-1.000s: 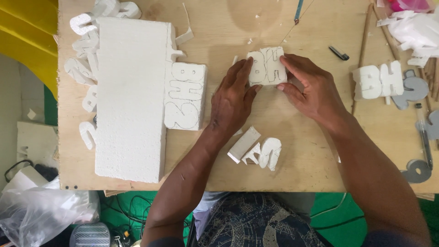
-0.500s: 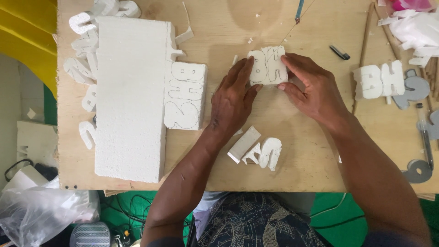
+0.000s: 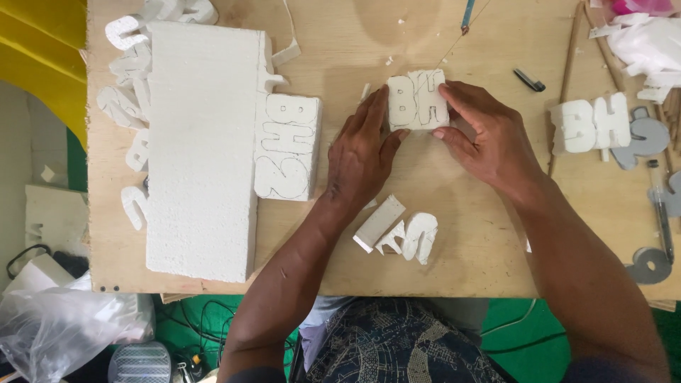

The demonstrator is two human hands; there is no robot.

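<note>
The small foam block [image 3: 417, 101], white and marked with outlined letters, lies flat on the wooden table [image 3: 468, 234], toward its far middle, directly ahead of the person's body. Both hands meet on it from opposite sides. The left hand [image 3: 362, 152] rests palm-down on the table just beside the block's left edge, its fingers stretched up along that edge and touching it. The right hand [image 3: 489, 138] comes in from the right, its thumb and fingertips closed on the block's right edge and lower right corner. So the block sits between the two grips, pressed lightly from either side rather than lifted; it stays in contact with the table.

The block is close to square, slightly longer across the table from left to right, and the letters run along that line. Both hands are equally near; the right holds more firmly, while the left seems mostly to brace.

Nearer the person, below the left hand, lie a few cut foam scraps [image 3: 397, 232]. A larger lettered foam piece [image 3: 287, 145] lies to the left, touching the big foam slab [image 3: 202, 145]. A finished letter cutout [image 3: 590, 124] stands well apart on the right.
</note>
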